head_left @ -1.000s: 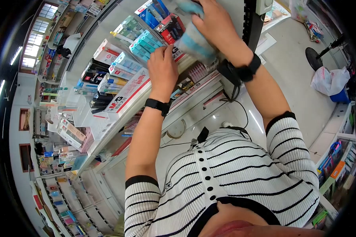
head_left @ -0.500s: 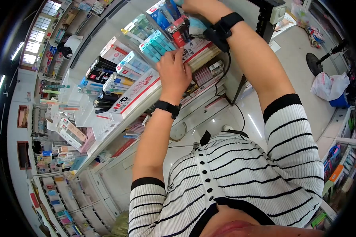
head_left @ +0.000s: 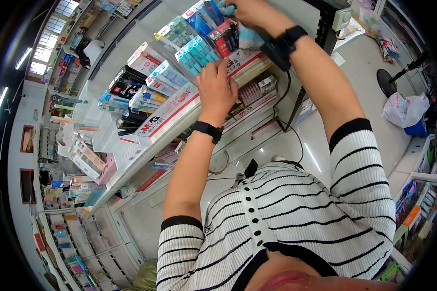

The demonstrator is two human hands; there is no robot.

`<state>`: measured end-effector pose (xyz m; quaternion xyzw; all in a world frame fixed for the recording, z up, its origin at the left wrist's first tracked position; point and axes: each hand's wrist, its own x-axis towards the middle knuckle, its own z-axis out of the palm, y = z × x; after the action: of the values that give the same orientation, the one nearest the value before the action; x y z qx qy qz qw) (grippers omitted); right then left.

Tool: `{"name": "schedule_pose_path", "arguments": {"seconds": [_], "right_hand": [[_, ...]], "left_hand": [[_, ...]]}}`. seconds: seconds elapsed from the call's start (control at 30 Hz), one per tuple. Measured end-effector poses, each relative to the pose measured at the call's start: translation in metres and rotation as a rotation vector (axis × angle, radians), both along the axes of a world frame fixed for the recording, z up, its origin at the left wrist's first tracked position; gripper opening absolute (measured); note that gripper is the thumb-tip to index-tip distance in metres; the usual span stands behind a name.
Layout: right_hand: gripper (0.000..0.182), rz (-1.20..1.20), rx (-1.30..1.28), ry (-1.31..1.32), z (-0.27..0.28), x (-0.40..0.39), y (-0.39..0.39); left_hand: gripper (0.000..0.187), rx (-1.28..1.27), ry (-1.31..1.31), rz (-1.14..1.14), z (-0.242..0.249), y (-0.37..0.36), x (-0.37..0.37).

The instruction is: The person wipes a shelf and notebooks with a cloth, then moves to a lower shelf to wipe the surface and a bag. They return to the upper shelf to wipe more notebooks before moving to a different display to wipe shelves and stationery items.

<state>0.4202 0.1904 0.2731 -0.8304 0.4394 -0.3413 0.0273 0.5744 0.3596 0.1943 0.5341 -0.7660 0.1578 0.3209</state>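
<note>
My right hand (head_left: 253,13) is at the top of the view, its fingers closed on a grey-blue cloth (head_left: 250,38). Part of the cloth sticks out past the fingertips, and part hangs under the hand beside the red and black pens (head_left: 223,41). My left hand (head_left: 215,92) grips the front edge of the pen display rack (head_left: 167,112), fingers bent over the printed strip and thumb in front. Just behind those fingers stands a box of turquoise pens (head_left: 195,52). A box of blue pens (head_left: 202,18) is nearest to my right hand.
More pen boxes (head_left: 145,59) fill the rack to the left. Under the counter, a shelf holds pink packs (head_left: 250,93). A black cable (head_left: 289,87) hangs in front of it. At right are a fan stand (head_left: 387,82) and a white bag (head_left: 405,109) over a blue bin.
My right hand and the cloth have shifted slightly to the right, and more cloth shows past the fingertips. My left hand keeps its place on the rack. The view has moved a little.
</note>
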Motion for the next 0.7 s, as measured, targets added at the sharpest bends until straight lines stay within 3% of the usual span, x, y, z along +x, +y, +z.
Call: {"name": "schedule_pose_path", "arguments": {"seconds": [0.07,0.13,0.2,0.27,0.53,0.63,0.7], "right_hand": [[0.023,0.014,-0.314,-0.313,-0.005,-0.004,0.018],[0.033,-0.035,-0.584,-0.426,-0.011,-0.01,0.034],[0.034,-0.066,-0.654,-0.45,-0.001,-0.023,0.088],[0.044,-0.035,-0.592,-0.436,-0.036,-0.034,0.1],[0.046,-0.017,-0.064,-0.526,-0.14,-0.073,0.171],[0.045,-0.011,0.049,-0.518,-0.164,-0.09,0.184],[0.044,-0.01,0.089,-0.529,-0.172,-0.094,0.187]], "left_hand": [[0.054,0.004,-0.003,0.004,0.0,0.0,0.0],[0.054,0.013,-0.006,0.01,-0.001,0.0,0.0],[0.055,0.003,-0.006,-0.004,0.0,0.0,0.001],[0.054,0.022,-0.001,-0.007,0.002,0.0,0.001],[0.055,0.039,0.141,-0.07,-0.002,0.032,0.009],[0.061,0.033,0.367,0.006,-0.01,0.043,0.015],[0.065,0.166,0.777,0.064,-0.011,0.044,0.014]]}}
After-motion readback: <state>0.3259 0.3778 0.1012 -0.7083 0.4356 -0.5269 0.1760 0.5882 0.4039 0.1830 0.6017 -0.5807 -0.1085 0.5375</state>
